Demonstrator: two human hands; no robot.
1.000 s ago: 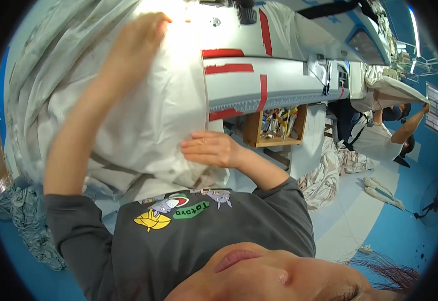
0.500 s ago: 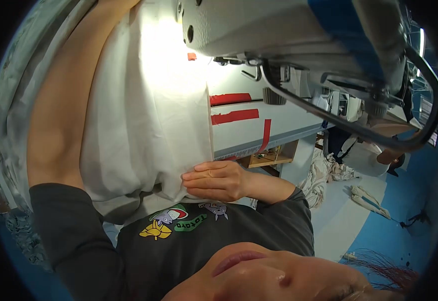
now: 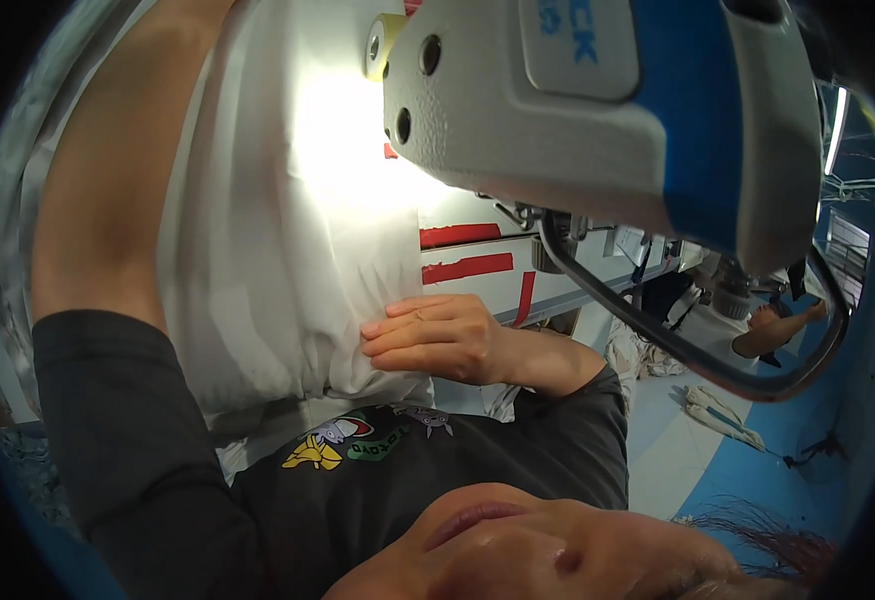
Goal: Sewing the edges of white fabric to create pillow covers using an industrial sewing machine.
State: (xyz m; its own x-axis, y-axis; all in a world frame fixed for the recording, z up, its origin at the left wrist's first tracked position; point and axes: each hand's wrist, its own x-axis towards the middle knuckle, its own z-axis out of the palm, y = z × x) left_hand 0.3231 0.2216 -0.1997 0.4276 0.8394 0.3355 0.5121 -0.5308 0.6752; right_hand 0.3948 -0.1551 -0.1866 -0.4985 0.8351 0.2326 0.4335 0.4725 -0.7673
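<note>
White cloth (image 3: 247, 250) lies over the table under a brightly lit sewing machine head (image 3: 557, 140) and hangs toward me in soft folds. My right hand (image 3: 432, 338) rests on its near right part, fingers together and stretched out over the fabric. Small wrinkles run from the fingertips; the thumb is hidden. My left forearm (image 3: 107, 180) reaches forward along the cloth's left side, and that hand lies beyond the upper edge of the picture. Glare and the machine head hide the needle area.
Red tape strips (image 3: 467, 267) mark the white tabletop right of the cloth. A bent metal bar (image 3: 657, 335) juts from the machine. A yellowish roll (image 3: 381, 45) stands beside the head. Heaped pale fabric (image 3: 632, 345) lies at the right, near another person's arm (image 3: 772, 330).
My right hand has moved slightly farther forward, and the cloth under it is more wrinkled. The view has shifted, so more of the machine head shows.
</note>
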